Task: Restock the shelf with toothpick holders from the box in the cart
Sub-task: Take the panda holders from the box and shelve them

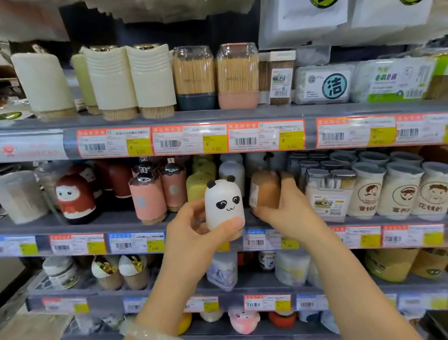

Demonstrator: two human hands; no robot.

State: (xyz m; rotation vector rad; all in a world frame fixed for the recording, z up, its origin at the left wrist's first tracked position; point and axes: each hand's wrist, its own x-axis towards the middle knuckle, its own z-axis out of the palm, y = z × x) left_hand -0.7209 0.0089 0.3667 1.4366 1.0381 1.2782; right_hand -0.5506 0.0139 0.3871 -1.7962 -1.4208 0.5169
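My left hand [195,227] grips a white panda-faced toothpick holder [224,202] upright, just in front of the middle shelf [114,220]. My right hand [287,207] holds a brown toothpick holder [264,189] with a label on its side, at the shelf's front edge, right of the panda. Behind them stand yellow-green holders [199,182] and white holders [232,169] in rows. The box and the cart are out of view.
Pink holders [150,199] and red doll-shaped holders [75,199] stand to the left. Grey-lidded cartoon-face cups [404,190] and a clear toothpick box [329,193] crowd the right. The upper shelf [213,117] carries toothpick jars; lower shelves hold more goods.
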